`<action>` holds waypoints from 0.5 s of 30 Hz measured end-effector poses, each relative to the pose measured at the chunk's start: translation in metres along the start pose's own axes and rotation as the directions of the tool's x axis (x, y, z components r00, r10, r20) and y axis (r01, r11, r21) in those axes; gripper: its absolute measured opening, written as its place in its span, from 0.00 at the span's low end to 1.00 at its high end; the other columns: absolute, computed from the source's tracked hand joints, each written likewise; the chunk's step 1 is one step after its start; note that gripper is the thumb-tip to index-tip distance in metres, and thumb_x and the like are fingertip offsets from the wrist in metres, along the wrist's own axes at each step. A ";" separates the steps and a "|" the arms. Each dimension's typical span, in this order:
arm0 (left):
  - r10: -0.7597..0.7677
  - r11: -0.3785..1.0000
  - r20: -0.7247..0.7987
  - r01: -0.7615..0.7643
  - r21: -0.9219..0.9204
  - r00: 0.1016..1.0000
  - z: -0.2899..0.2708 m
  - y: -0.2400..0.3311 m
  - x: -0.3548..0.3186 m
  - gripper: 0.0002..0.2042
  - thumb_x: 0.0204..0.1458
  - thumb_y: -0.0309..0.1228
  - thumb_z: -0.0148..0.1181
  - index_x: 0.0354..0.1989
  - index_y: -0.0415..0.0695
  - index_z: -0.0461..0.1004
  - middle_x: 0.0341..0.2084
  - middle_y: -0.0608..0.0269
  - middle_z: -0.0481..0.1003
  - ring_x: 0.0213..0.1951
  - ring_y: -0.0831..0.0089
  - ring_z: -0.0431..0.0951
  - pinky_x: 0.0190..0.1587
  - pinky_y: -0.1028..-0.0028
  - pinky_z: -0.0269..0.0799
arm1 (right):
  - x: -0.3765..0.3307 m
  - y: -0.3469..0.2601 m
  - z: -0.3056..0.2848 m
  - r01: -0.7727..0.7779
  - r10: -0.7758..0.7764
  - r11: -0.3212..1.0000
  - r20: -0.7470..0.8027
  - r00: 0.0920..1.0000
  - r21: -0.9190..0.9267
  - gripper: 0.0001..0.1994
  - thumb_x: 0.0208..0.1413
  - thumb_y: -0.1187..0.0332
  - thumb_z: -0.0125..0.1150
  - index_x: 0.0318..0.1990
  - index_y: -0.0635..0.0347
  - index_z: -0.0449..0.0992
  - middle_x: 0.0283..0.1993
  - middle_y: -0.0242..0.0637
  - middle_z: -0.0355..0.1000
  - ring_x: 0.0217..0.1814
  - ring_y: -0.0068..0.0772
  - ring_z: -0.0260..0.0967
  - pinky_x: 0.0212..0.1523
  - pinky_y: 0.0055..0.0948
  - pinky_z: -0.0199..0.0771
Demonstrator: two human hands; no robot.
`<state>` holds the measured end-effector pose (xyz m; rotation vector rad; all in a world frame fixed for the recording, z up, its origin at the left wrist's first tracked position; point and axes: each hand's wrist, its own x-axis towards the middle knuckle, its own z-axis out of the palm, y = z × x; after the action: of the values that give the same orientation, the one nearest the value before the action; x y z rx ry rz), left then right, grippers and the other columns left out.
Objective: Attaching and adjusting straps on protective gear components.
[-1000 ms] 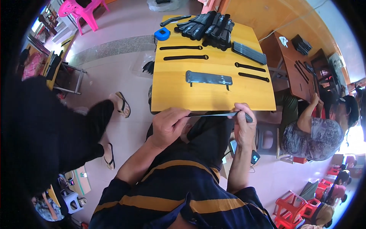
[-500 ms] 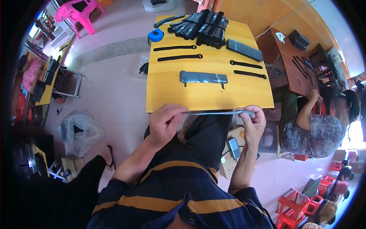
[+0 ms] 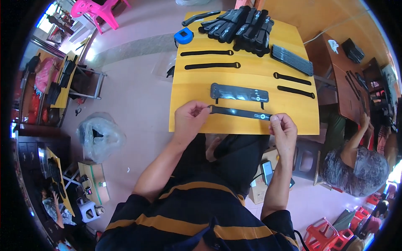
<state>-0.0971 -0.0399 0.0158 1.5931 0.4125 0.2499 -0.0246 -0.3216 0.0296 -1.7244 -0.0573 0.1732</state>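
A flat black strap (image 3: 238,112) with a small printed mark stretches level between my hands, over the near edge of the yellow table (image 3: 180,119). My left hand (image 3: 190,121) pinches its left end, which has a ring-like tip. Thumb and fingers of my right hand (image 3: 284,129) are closed on the right end. Just beyond lies a wider flat dark piece (image 3: 239,93) with two short black tabs poking out from its near side. Two thin black straps with looped ends, the far one (image 3: 205,53) and the near one (image 3: 211,66), lie to the left. Two more straps (image 3: 293,78) lie right.
At the table's far side are bundled black straps (image 3: 240,31), a blue tape measure (image 3: 183,36), a dark curved tool (image 3: 201,18) and a neat grey-black stack (image 3: 292,60). A person (image 3: 356,167) sits at a brown table on the right. A plastic bag (image 3: 100,136) lies on the floor.
Both hands have moved forward with the strap, from before the table edge to above the tabletop. The strap was edge-on; its printed face now shows. The whole view has shifted slightly.
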 end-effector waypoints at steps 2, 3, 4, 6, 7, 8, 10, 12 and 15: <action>0.088 0.989 -0.044 -0.082 0.126 0.995 0.007 -0.005 0.008 0.02 0.55 0.21 0.66 0.35 0.37 0.79 0.23 0.70 0.77 0.24 0.87 0.72 0.27 0.82 0.70 | 0.010 0.003 0.002 -0.028 0.028 1.000 -0.006 1.000 0.002 0.10 0.67 0.65 0.61 0.35 0.61 0.76 0.25 0.24 0.69 0.26 0.14 0.65 0.28 0.17 0.66; 0.191 0.954 -0.068 -0.169 0.246 0.979 0.010 -0.005 0.012 0.03 0.54 0.21 0.66 0.34 0.37 0.79 0.22 0.70 0.77 0.24 0.87 0.72 0.27 0.81 0.69 | 0.014 0.002 0.004 -0.041 0.041 0.999 0.001 0.999 0.008 0.10 0.67 0.65 0.61 0.35 0.61 0.76 0.25 0.24 0.69 0.26 0.13 0.64 0.28 0.17 0.65; 0.178 0.954 -0.069 -0.155 0.257 0.982 0.012 -0.007 0.016 0.03 0.54 0.21 0.66 0.34 0.37 0.79 0.22 0.70 0.77 0.24 0.87 0.72 0.27 0.81 0.69 | 0.018 0.003 0.005 -0.054 0.054 0.998 0.009 0.999 0.014 0.10 0.67 0.65 0.61 0.35 0.61 0.76 0.24 0.24 0.69 0.26 0.13 0.63 0.27 0.17 0.65; 0.199 0.939 -0.107 -0.159 0.305 0.974 0.015 -0.012 0.023 0.04 0.52 0.20 0.68 0.34 0.37 0.78 0.21 0.67 0.76 0.23 0.85 0.72 0.27 0.80 0.69 | 0.026 0.009 0.007 -0.065 0.065 0.998 0.010 0.998 0.006 0.10 0.67 0.65 0.61 0.35 0.61 0.76 0.24 0.24 0.69 0.25 0.13 0.63 0.27 0.16 0.64; 0.187 0.938 -0.108 -0.144 0.316 0.977 0.016 -0.012 0.026 0.04 0.52 0.20 0.68 0.34 0.37 0.78 0.21 0.67 0.76 0.23 0.85 0.72 0.27 0.80 0.69 | 0.030 0.011 0.007 -0.076 0.076 0.997 0.004 0.997 -0.017 0.11 0.67 0.65 0.61 0.35 0.62 0.75 0.24 0.23 0.69 0.25 0.12 0.62 0.27 0.16 0.63; 0.189 0.912 -0.090 -0.141 0.386 0.978 0.016 -0.011 0.027 0.05 0.52 0.20 0.68 0.35 0.37 0.78 0.23 0.69 0.77 0.24 0.86 0.72 0.28 0.81 0.70 | 0.034 0.012 0.007 -0.086 0.086 0.995 -0.001 0.996 -0.040 0.11 0.68 0.65 0.61 0.35 0.62 0.75 0.24 0.23 0.69 0.26 0.12 0.62 0.27 0.16 0.62; 0.176 0.878 -0.074 -0.122 0.463 0.982 0.016 -0.009 0.032 0.05 0.53 0.20 0.68 0.36 0.37 0.78 0.24 0.70 0.77 0.25 0.87 0.72 0.29 0.82 0.71 | 0.041 0.015 0.008 -0.102 0.102 0.994 -0.002 0.995 -0.050 0.11 0.67 0.65 0.61 0.34 0.62 0.75 0.24 0.22 0.68 0.26 0.11 0.61 0.27 0.16 0.61; 0.236 0.842 -0.060 -0.173 0.511 0.970 0.017 -0.009 0.036 0.06 0.51 0.20 0.69 0.35 0.37 0.78 0.24 0.66 0.78 0.25 0.84 0.73 0.29 0.81 0.72 | 0.047 0.015 0.008 -0.078 0.077 0.995 -0.013 0.997 -0.066 0.11 0.67 0.66 0.62 0.34 0.63 0.75 0.24 0.21 0.66 0.26 0.10 0.59 0.27 0.15 0.58; 0.299 0.828 -0.074 -0.220 0.515 0.952 0.019 -0.011 0.042 0.06 0.46 0.19 0.69 0.31 0.41 0.78 0.22 0.62 0.78 0.22 0.73 0.75 0.27 0.75 0.71 | 0.054 0.012 0.009 -0.079 0.077 0.994 -0.023 0.997 -0.081 0.10 0.66 0.68 0.63 0.33 0.63 0.75 0.24 0.19 0.64 0.26 0.10 0.55 0.27 0.15 0.54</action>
<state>-0.0530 -0.0398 -0.0005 2.1609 0.3947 0.5077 0.0262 -0.3074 0.0120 -1.8109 0.0181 0.2139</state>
